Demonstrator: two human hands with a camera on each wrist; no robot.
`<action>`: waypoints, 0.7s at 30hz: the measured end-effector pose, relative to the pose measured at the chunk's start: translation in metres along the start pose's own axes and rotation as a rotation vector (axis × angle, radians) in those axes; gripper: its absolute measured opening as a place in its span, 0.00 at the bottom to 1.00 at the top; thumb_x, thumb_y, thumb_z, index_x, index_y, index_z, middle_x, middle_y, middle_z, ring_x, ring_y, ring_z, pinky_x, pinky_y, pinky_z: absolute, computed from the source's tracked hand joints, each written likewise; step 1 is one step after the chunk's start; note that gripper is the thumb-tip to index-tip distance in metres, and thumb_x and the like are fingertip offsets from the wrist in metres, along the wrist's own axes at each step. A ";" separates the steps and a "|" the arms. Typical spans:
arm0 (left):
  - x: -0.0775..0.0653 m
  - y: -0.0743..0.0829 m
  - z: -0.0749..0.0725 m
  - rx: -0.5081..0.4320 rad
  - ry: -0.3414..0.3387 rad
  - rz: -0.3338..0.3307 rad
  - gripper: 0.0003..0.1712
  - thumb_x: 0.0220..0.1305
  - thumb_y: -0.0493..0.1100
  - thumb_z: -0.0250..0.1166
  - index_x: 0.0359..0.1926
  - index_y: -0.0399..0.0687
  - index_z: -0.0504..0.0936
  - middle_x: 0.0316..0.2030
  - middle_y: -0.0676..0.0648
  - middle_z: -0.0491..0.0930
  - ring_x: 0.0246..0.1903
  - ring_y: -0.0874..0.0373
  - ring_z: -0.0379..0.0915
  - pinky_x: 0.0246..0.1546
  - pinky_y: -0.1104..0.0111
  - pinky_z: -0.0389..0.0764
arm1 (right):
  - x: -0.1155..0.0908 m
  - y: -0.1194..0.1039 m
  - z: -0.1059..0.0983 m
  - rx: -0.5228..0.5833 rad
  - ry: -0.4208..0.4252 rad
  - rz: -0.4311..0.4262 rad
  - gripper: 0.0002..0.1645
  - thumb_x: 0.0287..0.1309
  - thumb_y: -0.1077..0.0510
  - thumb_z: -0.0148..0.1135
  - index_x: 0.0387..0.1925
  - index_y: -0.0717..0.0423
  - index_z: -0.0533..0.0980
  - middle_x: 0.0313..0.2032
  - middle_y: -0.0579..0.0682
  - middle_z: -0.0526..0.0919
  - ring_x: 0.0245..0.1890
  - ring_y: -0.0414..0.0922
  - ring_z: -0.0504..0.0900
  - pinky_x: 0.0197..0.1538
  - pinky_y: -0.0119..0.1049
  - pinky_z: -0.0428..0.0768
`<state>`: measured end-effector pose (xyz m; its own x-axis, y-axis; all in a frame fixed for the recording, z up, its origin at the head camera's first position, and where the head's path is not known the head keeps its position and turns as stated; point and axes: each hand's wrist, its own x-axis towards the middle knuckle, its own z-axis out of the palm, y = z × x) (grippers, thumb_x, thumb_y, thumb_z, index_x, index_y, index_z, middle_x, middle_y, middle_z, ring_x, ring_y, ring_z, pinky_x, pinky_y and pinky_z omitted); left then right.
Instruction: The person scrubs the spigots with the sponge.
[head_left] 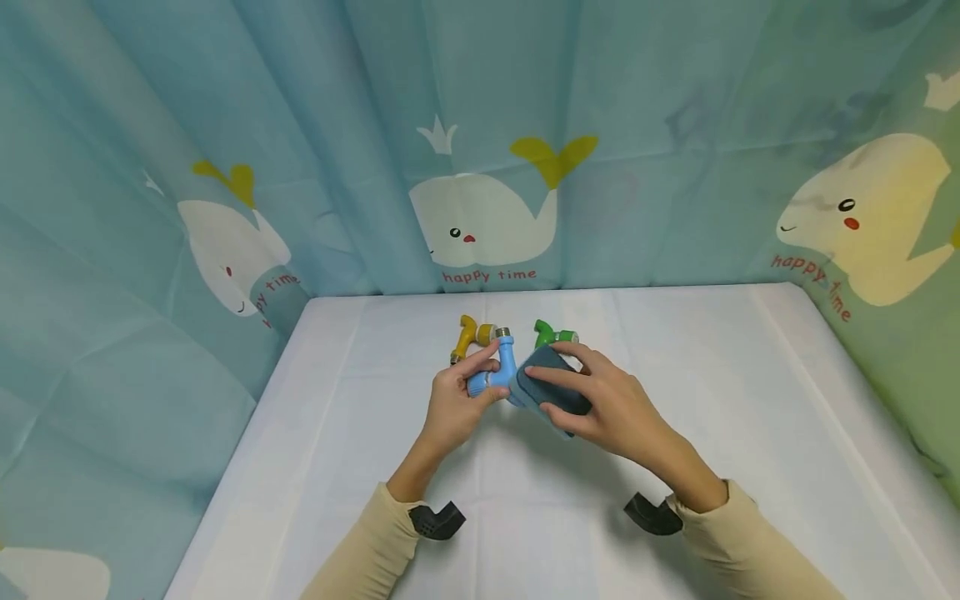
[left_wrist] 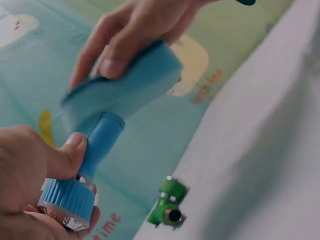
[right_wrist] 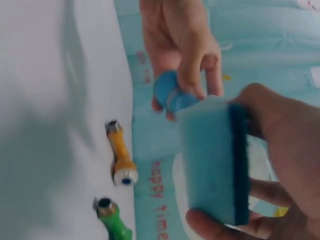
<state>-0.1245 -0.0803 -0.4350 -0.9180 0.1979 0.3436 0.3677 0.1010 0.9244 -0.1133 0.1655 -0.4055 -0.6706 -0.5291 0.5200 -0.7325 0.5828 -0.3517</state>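
A light blue faucet [head_left: 506, 363] with a threaded metal end is held up over the table by my left hand [head_left: 459, 400], whose thumb and fingers grip its ribbed body. In my right hand [head_left: 618, 408] is a blue sponge [right_wrist: 207, 160] with a darker scouring layer, pinched between thumb and fingers. Its soft light side faces the faucet, and in the left wrist view the sponge [left_wrist: 135, 90] meets the faucet's spout end [left_wrist: 112, 122]. Behind the hands, on the table, lie a yellow faucet [head_left: 467, 335] and a green faucet [head_left: 553, 335].
A white cloth covers the table [head_left: 360, 467]. Around its back and sides hangs a blue-green curtain [head_left: 645, 208] printed with whales. Black curved pieces [head_left: 438, 522] stick out at both wrists.
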 end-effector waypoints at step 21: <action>0.002 -0.003 0.003 -0.034 0.056 0.003 0.35 0.59 0.25 0.71 0.68 0.36 0.75 0.51 0.33 0.84 0.53 0.44 0.80 0.53 0.68 0.82 | -0.006 0.006 0.002 0.091 -0.009 0.078 0.27 0.58 0.51 0.75 0.60 0.42 0.83 0.63 0.58 0.77 0.51 0.56 0.84 0.41 0.50 0.86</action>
<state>-0.1276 -0.0775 -0.4377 -0.9240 0.1431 0.3546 0.3666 0.0672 0.9280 -0.1142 0.1707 -0.4122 -0.7268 -0.4902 0.4811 -0.6854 0.5642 -0.4604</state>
